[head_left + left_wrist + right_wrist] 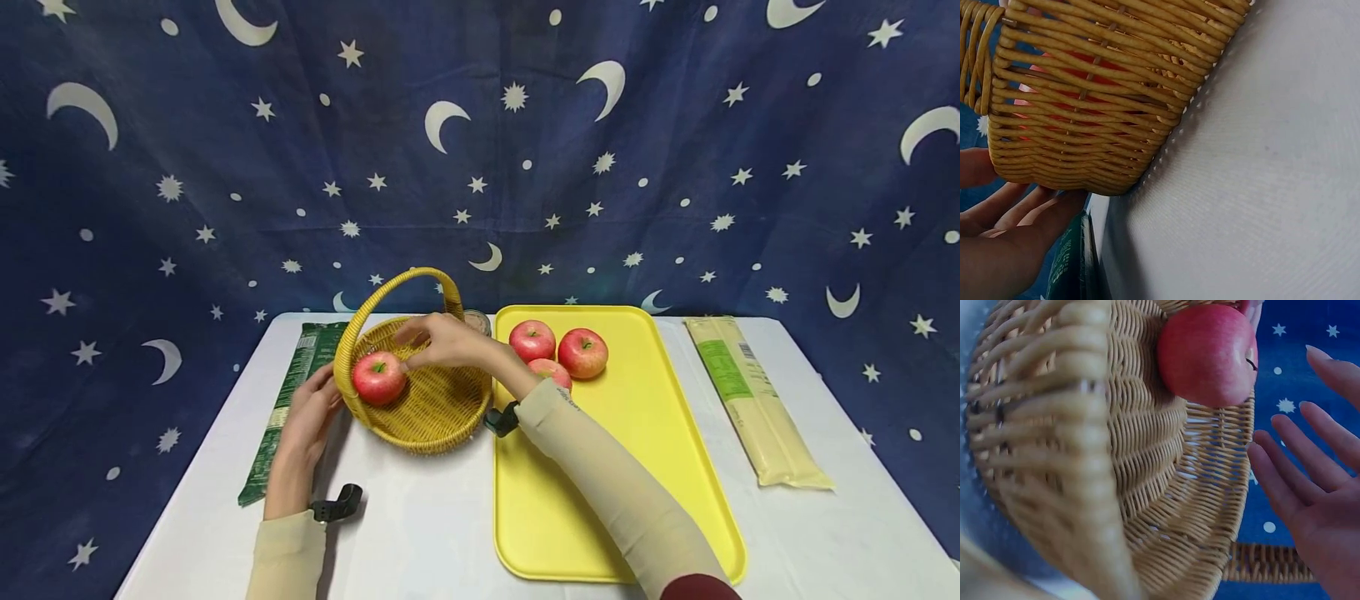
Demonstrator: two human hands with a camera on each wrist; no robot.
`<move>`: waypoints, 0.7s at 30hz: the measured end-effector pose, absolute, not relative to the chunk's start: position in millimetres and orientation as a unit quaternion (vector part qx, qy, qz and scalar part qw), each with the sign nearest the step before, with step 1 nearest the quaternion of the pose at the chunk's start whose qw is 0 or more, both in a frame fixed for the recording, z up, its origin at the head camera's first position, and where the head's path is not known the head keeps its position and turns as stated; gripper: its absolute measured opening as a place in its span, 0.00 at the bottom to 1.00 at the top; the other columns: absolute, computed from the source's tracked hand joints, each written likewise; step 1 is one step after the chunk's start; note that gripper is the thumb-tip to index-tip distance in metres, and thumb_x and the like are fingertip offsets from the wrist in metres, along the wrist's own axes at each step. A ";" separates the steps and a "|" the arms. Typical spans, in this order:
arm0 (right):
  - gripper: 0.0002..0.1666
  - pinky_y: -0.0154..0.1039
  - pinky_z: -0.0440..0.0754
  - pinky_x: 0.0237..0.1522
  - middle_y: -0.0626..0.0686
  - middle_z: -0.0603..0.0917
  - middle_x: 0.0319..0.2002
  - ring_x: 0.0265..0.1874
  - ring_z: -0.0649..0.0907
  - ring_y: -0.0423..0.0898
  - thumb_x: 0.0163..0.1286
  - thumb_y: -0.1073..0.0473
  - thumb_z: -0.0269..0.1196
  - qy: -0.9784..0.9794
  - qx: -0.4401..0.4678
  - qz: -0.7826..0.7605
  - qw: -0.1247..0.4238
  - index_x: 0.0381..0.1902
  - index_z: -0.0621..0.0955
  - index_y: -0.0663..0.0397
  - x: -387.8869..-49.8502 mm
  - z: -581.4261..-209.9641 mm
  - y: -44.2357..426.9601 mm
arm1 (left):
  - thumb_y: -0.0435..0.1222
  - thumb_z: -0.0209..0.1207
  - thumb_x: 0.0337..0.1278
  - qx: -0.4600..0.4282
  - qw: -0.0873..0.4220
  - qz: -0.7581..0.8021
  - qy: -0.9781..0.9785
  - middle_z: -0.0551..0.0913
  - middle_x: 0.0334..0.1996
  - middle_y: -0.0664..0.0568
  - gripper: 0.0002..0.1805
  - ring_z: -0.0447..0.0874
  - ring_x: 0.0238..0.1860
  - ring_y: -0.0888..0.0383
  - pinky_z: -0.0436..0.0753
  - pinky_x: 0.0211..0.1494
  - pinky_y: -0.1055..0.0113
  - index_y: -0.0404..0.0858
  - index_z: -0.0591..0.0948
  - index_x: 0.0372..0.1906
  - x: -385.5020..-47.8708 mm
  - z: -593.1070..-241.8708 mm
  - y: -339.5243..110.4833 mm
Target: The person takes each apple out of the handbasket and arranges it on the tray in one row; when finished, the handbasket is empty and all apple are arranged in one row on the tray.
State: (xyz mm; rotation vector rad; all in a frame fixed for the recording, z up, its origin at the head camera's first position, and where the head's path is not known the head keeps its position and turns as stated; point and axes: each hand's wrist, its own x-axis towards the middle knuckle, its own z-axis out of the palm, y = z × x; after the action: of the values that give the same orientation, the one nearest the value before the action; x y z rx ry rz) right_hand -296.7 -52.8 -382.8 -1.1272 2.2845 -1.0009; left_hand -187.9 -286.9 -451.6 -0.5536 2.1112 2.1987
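A yellow wicker basket (427,442) with an arched handle stands on the table, one red apple (379,378) lying in its left side. My left hand (309,412) touches the basket's outer left side; in the left wrist view its fingers (1038,209) lie loosely against the weave. Above the basket's inside is my right hand (446,342), to the right of the apple. In the right wrist view that hand (1329,494) has its fingers spread and relaxed, apart from the apple (1207,355), with nothing held.
A yellow tray (615,483) right of the basket bears three red apples (582,353), one partly behind the right arm. A green package (281,417) lies at the left, a pale package (757,408) at the right. Behind the basket shows a small round container (477,321).
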 end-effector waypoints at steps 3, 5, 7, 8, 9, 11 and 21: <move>0.33 0.42 0.78 0.67 0.56 0.84 0.62 0.63 0.81 0.55 0.62 0.56 0.73 0.814 -0.407 -0.359 0.209 0.65 0.80 0.58 -297.0 -386.9 -59.5 | 0.41 0.51 0.79 -0.176 0.020 0.711 0.680 0.65 0.73 0.49 0.30 0.71 0.64 0.62 0.70 0.74 0.67 0.41 0.63 0.79 -188.4 -452.4 -286.4; 0.34 0.41 0.77 0.68 0.55 0.84 0.62 0.64 0.80 0.53 0.61 0.56 0.73 0.812 -0.412 -0.355 0.210 0.65 0.80 0.57 -297.6 -389.4 -64.2 | 0.40 0.51 0.79 -0.175 0.019 0.714 0.678 0.65 0.73 0.49 0.29 0.71 0.64 0.62 0.70 0.73 0.68 0.41 0.64 0.79 -188.4 -452.4 -286.1; 0.33 0.42 0.77 0.68 0.54 0.84 0.61 0.64 0.80 0.51 0.61 0.57 0.73 0.809 -0.421 -0.353 0.210 0.65 0.81 0.56 -298.0 -390.7 -68.3 | 0.39 0.51 0.79 -0.174 0.017 0.716 0.676 0.65 0.73 0.49 0.29 0.71 0.64 0.61 0.71 0.73 0.68 0.40 0.64 0.78 -188.4 -452.5 -286.2; 0.33 0.42 0.76 0.69 0.54 0.84 0.61 0.64 0.80 0.51 0.61 0.58 0.72 0.806 -0.426 -0.353 0.210 0.65 0.81 0.56 -298.4 -391.2 -70.4 | 0.39 0.51 0.79 -0.173 0.016 0.717 0.675 0.66 0.73 0.49 0.29 0.71 0.64 0.61 0.71 0.72 0.68 0.40 0.64 0.78 -188.4 -452.5 -286.3; 0.32 0.43 0.76 0.69 0.54 0.84 0.61 0.63 0.80 0.50 0.61 0.59 0.72 0.802 -0.432 -0.354 0.212 0.65 0.81 0.57 -298.9 -391.7 -72.4 | 0.39 0.51 0.79 -0.174 0.015 0.717 0.675 0.66 0.72 0.49 0.28 0.71 0.64 0.61 0.71 0.72 0.69 0.40 0.65 0.78 -188.3 -452.5 -286.1; 0.32 0.43 0.76 0.69 0.54 0.84 0.61 0.63 0.80 0.49 0.61 0.61 0.71 0.797 -0.438 -0.353 0.219 0.65 0.81 0.57 -299.8 -392.4 -75.3 | 0.39 0.51 0.79 -0.173 0.014 0.717 0.675 0.66 0.72 0.49 0.28 0.71 0.63 0.62 0.72 0.71 0.69 0.40 0.65 0.78 -188.0 -452.0 -285.8; 0.34 0.32 0.77 0.61 0.48 0.82 0.63 0.60 0.78 0.43 0.60 0.61 0.71 0.803 -0.453 -0.299 0.246 0.66 0.81 0.48 -302.4 -392.5 -88.6 | 0.37 0.50 0.80 -0.161 0.010 0.722 0.673 0.66 0.73 0.47 0.28 0.71 0.63 0.64 0.71 0.71 0.70 0.39 0.64 0.78 -186.2 -451.5 -286.4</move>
State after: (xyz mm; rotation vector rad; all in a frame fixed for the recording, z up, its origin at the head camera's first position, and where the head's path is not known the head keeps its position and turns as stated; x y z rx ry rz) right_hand -302.4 -88.6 -392.5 -1.2352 2.1902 -0.8164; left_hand -186.2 -286.4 -451.5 -0.5017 2.1013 2.2531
